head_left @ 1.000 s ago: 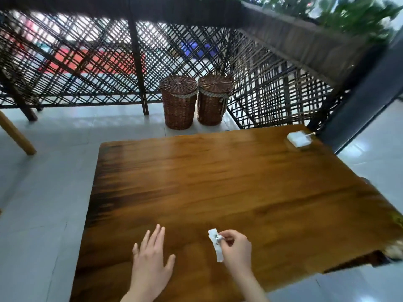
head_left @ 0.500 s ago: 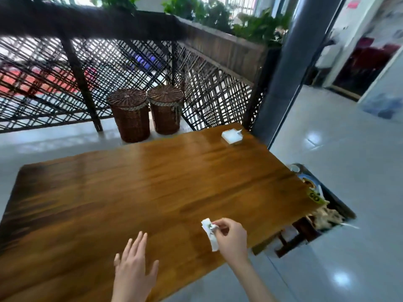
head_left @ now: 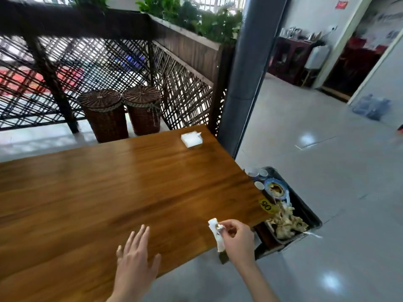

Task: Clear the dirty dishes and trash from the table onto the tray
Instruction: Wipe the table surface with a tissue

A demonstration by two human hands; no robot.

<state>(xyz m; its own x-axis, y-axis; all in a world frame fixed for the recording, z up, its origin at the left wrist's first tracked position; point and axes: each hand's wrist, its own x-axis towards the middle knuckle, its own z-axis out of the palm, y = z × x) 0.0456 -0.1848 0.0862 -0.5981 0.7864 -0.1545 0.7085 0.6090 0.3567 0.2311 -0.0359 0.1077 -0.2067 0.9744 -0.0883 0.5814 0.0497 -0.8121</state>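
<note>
Nearly done: the desk [head_left: 130,182] holds only a napkin box [head_left: 192,139]. The right hand [head_left: 236,238] pinches a tissue [head_left: 216,233] for the loaded tray [head_left: 305,211]; left hand [head_left: 135,264] fingers spread, empty.

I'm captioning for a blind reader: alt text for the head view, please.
Right hand pinches a crumpled white napkin above the wooden table; left hand hovers open. A tray of dirty dishes sits low beyond the table's right edge.
</note>
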